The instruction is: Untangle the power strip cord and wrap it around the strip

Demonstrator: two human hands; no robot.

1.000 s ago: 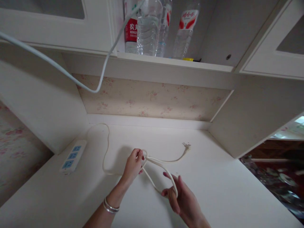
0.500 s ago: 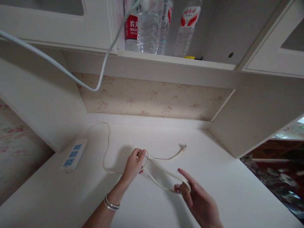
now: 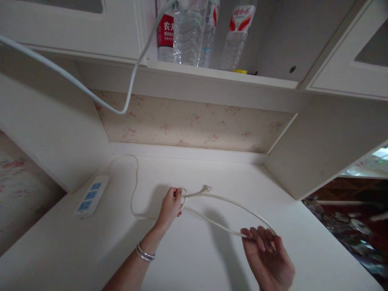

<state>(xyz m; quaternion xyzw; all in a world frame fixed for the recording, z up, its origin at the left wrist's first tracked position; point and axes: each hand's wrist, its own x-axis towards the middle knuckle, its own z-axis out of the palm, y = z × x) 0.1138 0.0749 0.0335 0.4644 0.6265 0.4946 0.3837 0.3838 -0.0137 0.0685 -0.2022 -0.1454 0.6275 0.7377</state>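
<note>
A thin cream power cord (image 3: 222,224) runs in a long loop between my two hands above the white desktop. My left hand (image 3: 170,206), with silver bangles at its wrist, pinches the cord where a small coil crosses. At the loop's right end, my right hand (image 3: 268,254) is turned palm up, its fingers curled round the cord. The plug (image 3: 207,188) with metal prongs lies just beyond the loop, on its short end of cord. From my left hand the cord continues left and back towards a white power strip (image 3: 91,197) with blue socket faces.
Above the desktop, a shelf (image 3: 224,76) holds several clear plastic bottles (image 3: 188,36). A thicker white cable (image 3: 75,83) hangs in front at upper left. Side panels (image 3: 327,133) close in the desktop, and a floral wallpaper strip (image 3: 194,121) runs along the back.
My right hand has moved right and drawn the loop longer, its fingers now curled in. The plug has been pulled left, closer to my left hand, which stays nearly in place.
</note>
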